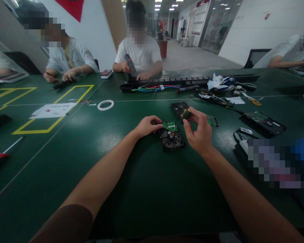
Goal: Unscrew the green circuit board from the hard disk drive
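Note:
A hard drive (172,140) with a green circuit board on its far end lies on the green table in front of me. My left hand (149,126) grips its far left corner between thumb and fingers. My right hand (199,130) pinches the dark and yellow handle of a small screwdriver (186,114) just above the drive's far right side. I cannot make out whether the tip touches the drive. Behind the screwdriver lies a second hard drive (177,108), and a loose green circuit board (212,120) is partly hidden by my right hand.
Another hard drive (264,122) lies to the right. A roll of white tape (105,105) and a paper sheet (53,110) are left. A long black rail (167,82), cables and white gloves (220,82) stretch across the back. A red-handled screwdriver (0,157) lies far left. Several people sit around.

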`<state>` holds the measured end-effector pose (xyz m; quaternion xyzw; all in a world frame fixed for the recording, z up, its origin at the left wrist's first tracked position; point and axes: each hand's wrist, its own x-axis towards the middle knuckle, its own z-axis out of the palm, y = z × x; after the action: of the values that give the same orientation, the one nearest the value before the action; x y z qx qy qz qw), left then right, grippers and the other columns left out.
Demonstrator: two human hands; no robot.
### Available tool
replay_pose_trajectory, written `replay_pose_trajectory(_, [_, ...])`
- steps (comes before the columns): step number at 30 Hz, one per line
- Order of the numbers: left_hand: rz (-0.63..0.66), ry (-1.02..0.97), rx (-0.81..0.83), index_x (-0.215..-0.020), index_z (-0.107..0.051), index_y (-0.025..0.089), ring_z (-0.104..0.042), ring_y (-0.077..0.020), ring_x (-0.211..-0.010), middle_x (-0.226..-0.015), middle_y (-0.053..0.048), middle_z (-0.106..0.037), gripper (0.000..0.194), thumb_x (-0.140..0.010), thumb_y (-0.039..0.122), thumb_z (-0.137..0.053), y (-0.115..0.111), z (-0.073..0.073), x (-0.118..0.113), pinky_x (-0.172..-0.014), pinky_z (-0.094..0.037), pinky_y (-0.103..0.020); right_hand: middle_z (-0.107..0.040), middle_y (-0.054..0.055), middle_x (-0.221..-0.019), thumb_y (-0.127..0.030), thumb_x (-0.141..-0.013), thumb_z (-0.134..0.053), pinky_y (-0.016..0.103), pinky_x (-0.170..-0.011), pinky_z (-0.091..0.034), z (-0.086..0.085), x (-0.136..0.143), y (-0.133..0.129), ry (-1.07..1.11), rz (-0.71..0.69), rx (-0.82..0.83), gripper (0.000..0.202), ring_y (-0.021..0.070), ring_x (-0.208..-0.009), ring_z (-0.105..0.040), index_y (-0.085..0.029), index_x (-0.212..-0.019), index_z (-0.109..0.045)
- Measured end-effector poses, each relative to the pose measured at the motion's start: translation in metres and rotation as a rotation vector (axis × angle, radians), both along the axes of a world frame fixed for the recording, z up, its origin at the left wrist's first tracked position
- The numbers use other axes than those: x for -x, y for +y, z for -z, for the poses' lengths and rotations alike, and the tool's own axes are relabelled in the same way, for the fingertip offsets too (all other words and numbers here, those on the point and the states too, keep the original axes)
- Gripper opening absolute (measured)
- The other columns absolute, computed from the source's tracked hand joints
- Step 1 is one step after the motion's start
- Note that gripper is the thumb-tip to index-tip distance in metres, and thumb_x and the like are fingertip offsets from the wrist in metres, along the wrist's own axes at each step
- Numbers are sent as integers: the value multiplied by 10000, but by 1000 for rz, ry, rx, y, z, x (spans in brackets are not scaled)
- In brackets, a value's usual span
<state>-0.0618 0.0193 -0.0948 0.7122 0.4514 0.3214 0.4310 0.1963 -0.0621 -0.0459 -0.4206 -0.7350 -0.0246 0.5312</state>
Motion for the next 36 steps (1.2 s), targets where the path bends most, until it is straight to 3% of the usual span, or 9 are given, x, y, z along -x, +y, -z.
replay_pose_trajectory(8, [5, -22, 3, -1068, -697, 168, -629, -102, -590, -904, -34, -738, 297, -861, 347, -813, 0, 2, -1, -530, -510, -238, -673, 87, -1302, -211, -951, -642, 479, -918, -657, -4, 1, -1, -47, -19, -54, 531, 271, -1119, -708, -307, -1457, -516])
replay_pose_trajectory(13, [-3, -11, 5, -1082, -697, 167, -629, -100, -597, -931, -43, -744, 318, -858, 356, -821, 1, 2, -1, -531, -516, -235, -656, 96, -1324, -231, -958, -626, 461, -937, -654, -1, 2, 1, 36, -30, -1, 535, 245, -1050, -738, -291, -1468, -475])
replay_pose_trajectory(18, [-5, -4, 15, -1085, -703, 175, -635, -98, -614, -956, -45, -748, 305, -859, 340, -824, 2, 2, -1, -541, -521, -228, -676, 76, -1255, -277, -936, -685, 459, -888, -665, -2, 2, 0, 21, 3, -24, 501, 238, -968, -736, -304, -1411, -528])
replay_pose_trajectory(26, [-8, -11, 10, -1083, -705, 173, -637, -95, -611, -964, -53, -751, 301, -861, 336, -830, 2, 3, 0, -542, -527, -230, -664, 100, -1318, -238, -941, -653, 467, -931, -654, 0, 3, 1, 39, -32, 3, 543, 253, -1037, -739, -290, -1456, -487])
replay_pose_trajectory(31, [-2, -13, 2, -1082, -703, 174, -642, -102, -612, -942, -45, -750, 308, -861, 350, -824, 0, 1, 0, -540, -522, -233, -673, 83, -1240, -266, -922, -699, 419, -831, -678, 0, 2, 1, 69, -37, 12, 519, 214, -916, -746, -289, -1406, -515])
replay_pose_trajectory(36, [-6, 2, 5, -1063, -701, 172, -618, -98, -572, -866, -24, -738, 297, -859, 352, -820, -1, 0, -1, -521, -499, -230, -672, 78, -1261, -246, -926, -672, 407, -814, -678, -1, 2, -1, 24, -19, -10, 522, 220, -945, -735, -307, -1424, -529])
